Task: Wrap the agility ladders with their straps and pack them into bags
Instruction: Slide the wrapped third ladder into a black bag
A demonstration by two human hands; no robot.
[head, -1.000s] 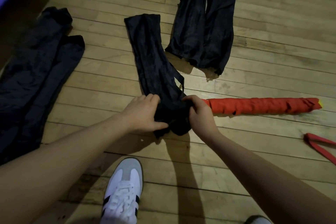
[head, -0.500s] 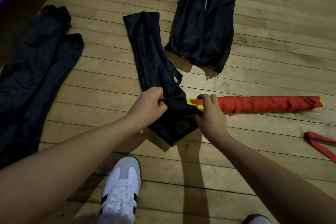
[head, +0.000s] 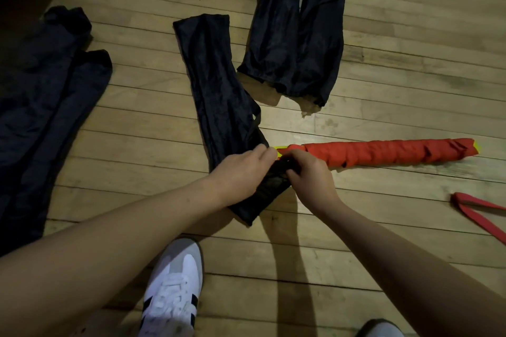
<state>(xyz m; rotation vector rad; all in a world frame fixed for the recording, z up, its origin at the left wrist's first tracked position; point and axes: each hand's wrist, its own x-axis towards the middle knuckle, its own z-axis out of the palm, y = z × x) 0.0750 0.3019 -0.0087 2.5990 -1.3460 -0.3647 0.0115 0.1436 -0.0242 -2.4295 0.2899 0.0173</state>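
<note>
Both hands, the left hand (head: 241, 172) and right hand (head: 308, 172), have drawn together since a moment ago, each pinching the black bag (head: 219, 96) mouth beside the wrapped red ladder (head: 383, 154) on the floor (head: 383, 227), probably readying it for bagging.

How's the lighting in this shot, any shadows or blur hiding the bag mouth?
Head view: dim, warm light; dark forearm shadows fall toward the shoe; the black bag shows little detail, its mouth hidden under both hands; wide-angle bends the floorboards; the wrapped ladder reads clearly.
</note>
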